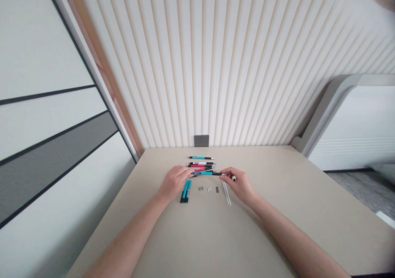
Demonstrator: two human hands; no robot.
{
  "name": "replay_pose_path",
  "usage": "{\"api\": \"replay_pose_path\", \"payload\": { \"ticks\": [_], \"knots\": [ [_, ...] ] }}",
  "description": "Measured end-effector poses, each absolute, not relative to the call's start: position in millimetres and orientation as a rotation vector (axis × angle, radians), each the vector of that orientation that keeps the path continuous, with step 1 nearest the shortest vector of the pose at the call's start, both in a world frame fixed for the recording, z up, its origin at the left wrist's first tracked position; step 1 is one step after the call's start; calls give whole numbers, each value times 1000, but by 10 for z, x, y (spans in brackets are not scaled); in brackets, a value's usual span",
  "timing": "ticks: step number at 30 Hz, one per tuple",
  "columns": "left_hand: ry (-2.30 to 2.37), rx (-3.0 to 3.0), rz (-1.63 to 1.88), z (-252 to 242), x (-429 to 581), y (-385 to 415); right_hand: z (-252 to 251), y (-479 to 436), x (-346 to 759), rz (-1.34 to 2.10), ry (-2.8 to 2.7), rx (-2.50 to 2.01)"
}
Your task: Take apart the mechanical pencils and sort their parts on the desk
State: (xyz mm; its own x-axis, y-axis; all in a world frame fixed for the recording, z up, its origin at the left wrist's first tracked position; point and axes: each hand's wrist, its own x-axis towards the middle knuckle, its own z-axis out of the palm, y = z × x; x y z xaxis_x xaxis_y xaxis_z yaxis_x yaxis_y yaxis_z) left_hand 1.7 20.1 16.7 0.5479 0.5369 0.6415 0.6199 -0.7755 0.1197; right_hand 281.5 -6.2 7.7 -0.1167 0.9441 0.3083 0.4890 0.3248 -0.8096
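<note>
A blue and black pen (207,173) is held level between my two hands. My left hand (175,181) has its fingers closed on the left end. At the tip on the right, my right hand (238,181) pinches it. Just beyond lie a red and black pen (200,166) and a white and black pen (200,163), with other pens partly hidden behind the held one. Blue and black pen barrels (185,191) lie side by side by my left wrist. Thin white refills (226,193) lie beside my right hand, partly covered by it.
Small metal springs (200,188), small pale parts (209,189) and small dark parts (217,189) lie on the beige table (197,237). Another blue pen (200,158) lies farthest back. A ribbed wall with a dark socket (201,140) rises behind the table.
</note>
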Motion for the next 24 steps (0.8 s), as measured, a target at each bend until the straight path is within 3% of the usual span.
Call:
{"api": "replay_pose_path", "payload": {
  "ticks": [24],
  "knots": [
    [-1074, -2722, -1124, 166, 76, 118, 33, -107, 2703, 854, -1710, -1339]
  ]
}}
